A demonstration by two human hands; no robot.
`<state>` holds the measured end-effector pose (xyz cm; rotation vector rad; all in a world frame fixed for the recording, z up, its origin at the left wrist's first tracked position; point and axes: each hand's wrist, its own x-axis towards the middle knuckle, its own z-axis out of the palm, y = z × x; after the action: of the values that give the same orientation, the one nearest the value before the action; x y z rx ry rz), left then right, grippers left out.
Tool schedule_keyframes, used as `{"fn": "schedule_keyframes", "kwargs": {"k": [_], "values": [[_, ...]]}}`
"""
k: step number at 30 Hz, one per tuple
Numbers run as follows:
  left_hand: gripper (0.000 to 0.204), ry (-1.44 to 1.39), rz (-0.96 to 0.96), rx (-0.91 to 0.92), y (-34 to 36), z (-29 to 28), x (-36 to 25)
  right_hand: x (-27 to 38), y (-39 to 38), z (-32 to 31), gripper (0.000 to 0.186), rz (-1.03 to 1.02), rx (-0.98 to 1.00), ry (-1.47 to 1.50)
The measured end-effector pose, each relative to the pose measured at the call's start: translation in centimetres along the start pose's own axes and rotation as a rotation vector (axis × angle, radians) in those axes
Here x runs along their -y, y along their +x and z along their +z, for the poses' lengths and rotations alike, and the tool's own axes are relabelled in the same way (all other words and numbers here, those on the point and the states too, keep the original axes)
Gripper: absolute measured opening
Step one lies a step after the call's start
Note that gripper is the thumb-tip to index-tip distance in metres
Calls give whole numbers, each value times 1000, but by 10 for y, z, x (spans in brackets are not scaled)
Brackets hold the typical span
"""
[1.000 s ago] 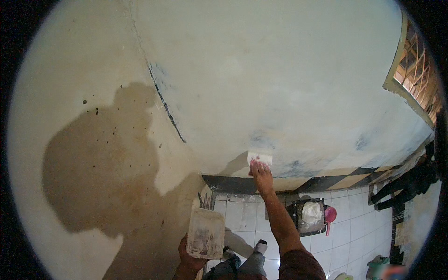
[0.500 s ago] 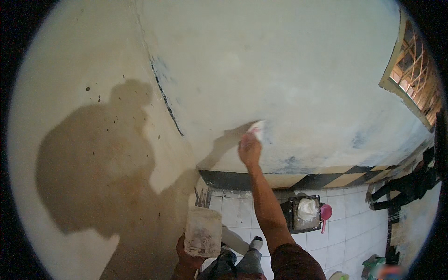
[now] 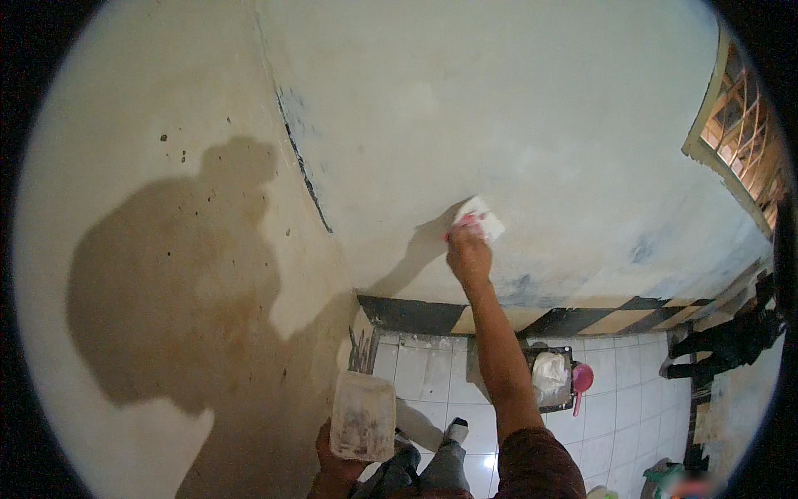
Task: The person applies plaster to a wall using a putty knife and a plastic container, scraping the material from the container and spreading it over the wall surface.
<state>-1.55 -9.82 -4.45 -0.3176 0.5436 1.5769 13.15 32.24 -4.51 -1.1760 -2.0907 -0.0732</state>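
My right hand is closed on a putty scraper, a flat white piece with red near my fingers. The scraper is up against the pale wall, which has smeared bluish-grey patches to the right of it. Low at the left, my left hand grips a shallow translucent plastic container from its near left side. The container has greyish-white residue inside. My right forearm reaches up across the view and casts a shadow on the wall.
On the white tiled floor stands a dark tray with a white bag-like lump, beside a pink dipper. A checkered band runs along the wall's base. A person in dark clothes is at the right, below a grilled window.
My right hand has moved right and slightly up along the wall with the scraper, whose flat face now shows more broadly. My left hand keeps the container in nearly the same place.
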Motion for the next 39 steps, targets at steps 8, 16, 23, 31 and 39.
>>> {"fn": "schedule_keyframes", "kwargs": {"k": [8,16,23,31,39], "values": [[56,174,98,-103,-9,-5,-9,-11,-61,46,33,-402,-68,-45],[58,6,-82,-19,6,-13,-7,-61,-117,74,53,-577,192,-312],[57,-30,-96,-2,8,-13,-2,-9,-38,-42,35,-525,-356,-262],[57,299,37,-78,-3,0,2,-70,-81,95,43,-400,23,-492],[59,-86,-199,31,0,-13,-4,-51,-310,78,47,-92,514,-51]]}}
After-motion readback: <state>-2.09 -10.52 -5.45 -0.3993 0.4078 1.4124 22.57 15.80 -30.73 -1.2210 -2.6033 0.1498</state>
